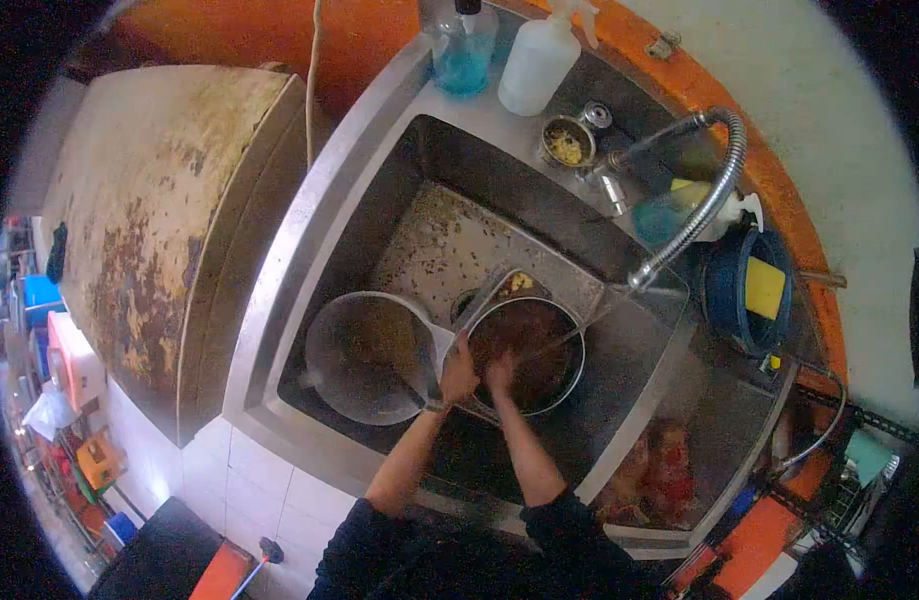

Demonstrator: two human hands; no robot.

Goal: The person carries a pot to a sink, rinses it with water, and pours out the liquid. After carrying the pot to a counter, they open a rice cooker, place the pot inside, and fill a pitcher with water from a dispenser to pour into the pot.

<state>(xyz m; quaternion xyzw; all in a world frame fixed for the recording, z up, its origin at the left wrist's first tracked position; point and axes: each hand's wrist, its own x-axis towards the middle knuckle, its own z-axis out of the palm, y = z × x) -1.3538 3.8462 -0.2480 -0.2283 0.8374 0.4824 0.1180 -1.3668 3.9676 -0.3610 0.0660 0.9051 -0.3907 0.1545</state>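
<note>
In the sink basin, a round metal pot [577,365] holds dark brownish contents. My left hand [460,378] is closed at the pot's left rim, beside a pale handle. Inside the pot is my right hand [500,375], its fingers blurred and partly hidden against the contents. A thin stream of water falls into the pot from the spout [639,278]. Left of my left hand sits a large round whitish bowl-like vessel [364,350]. Behind the pot, a small metal container [519,284] with yellowish bits partly shows.
The steel sink [279,270] has food bits on its floor. On its back ledge stand a blue-liquid bottle [463,60], a white spray bottle [537,70] and a strainer cup [566,141]. A yellow sponge [764,288] rests in a blue basin [716,300]. Reddish items [669,465] lie at right.
</note>
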